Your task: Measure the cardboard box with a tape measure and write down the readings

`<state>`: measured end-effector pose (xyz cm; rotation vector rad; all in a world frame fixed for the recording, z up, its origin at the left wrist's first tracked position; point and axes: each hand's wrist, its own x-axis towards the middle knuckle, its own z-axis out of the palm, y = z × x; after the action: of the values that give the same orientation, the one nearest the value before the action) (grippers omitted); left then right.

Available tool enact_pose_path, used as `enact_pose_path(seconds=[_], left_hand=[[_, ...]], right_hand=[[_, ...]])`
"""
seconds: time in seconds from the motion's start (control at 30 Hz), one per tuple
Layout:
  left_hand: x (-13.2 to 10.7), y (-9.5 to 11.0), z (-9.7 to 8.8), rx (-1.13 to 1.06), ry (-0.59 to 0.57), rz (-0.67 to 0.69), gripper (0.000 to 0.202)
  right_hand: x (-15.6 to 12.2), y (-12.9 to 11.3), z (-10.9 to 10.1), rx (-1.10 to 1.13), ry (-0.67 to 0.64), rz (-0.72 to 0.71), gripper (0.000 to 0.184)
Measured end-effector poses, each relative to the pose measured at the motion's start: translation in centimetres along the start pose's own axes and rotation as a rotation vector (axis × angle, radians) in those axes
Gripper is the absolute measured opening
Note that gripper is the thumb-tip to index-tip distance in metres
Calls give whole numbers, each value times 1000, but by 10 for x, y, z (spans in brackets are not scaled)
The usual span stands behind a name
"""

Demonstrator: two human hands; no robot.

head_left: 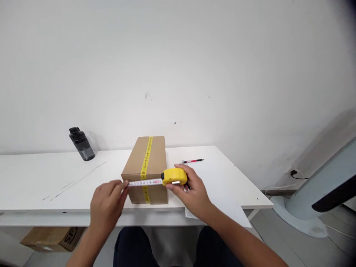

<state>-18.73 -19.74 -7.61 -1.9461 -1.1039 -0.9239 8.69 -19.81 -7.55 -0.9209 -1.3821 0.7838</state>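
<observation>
A closed cardboard box point(133, 155) with yellow printed tape down its middle stands on the white table. My right hand point(194, 189) grips the yellow case of a tape measure point(174, 175) by the box's front right edge. From the case, the white blade stretches leftward across the box's front face, just below the top edge. My left hand point(108, 200) pinches the blade's free end at the box's front left edge. Whether the blade touches the cardboard I cannot tell.
White paper point(222, 189) lies to the right, with a red and black pen point(193, 161) at its far side. A dark bottle point(82, 144) stands back left. Below the table is another carton point(52, 239). A pale tower-shaped appliance point(314, 193) stands on the floor at right.
</observation>
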Motion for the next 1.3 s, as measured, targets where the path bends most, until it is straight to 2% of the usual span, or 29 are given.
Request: enact_pose_path(seconds=[0.17, 0.23, 0.3, 0.37, 0.47, 0.57, 0.63, 0.7, 0.77, 0.83, 0.93, 1.03, 1.1, 1.17, 1.3], left_hand=[[-5, 73, -19, -327, 124, 138, 21], [2, 93, -16, -360, 167, 118, 23], [16, 102, -3, -294, 171, 61, 33], [34, 102, 17, -209, 107, -4, 40], [58, 99, 49, -116, -36, -136, 45], [66, 95, 64, -100, -115, -255, 41], [62, 88, 60, -151, -123, -235, 35], [55, 73, 45, -254, -169, -123, 36], [49, 49, 27, -370, -272, 6, 41], [45, 20, 11, -443, -355, 60, 43], [39, -19, -1, -449, -401, 17, 42], [27, -39, -4, -402, -340, -62, 39], [17, -33, -9, -379, -221, -96, 37], [9, -12, -16, -415, -151, -70, 39], [1, 47, -24, -581, -179, 143, 48]], right_hand=[[-41, -1, -6, 55, -126, 31, 48], [-51, 4, -12, 64, -77, 52, 45], [-55, 10, -19, 59, 32, 78, 45], [-55, 16, -27, 56, 144, 115, 48], [-54, 25, -37, 75, 240, 157, 51], [-51, 29, -42, 101, 279, 162, 52], [-49, 31, -44, 107, 295, 154, 52], [-46, 31, -46, 108, 314, 143, 51], [-41, 31, -48, 109, 353, 141, 52], [-36, 32, -51, 126, 380, 158, 53], [-31, 33, -54, 180, 351, 199, 54], [-29, 35, -52, 203, 313, 209, 55], [-30, 36, -46, 207, 287, 209, 54], [-34, 36, -37, 237, 232, 224, 52], [-49, 30, -9, 353, -37, 275, 57]])
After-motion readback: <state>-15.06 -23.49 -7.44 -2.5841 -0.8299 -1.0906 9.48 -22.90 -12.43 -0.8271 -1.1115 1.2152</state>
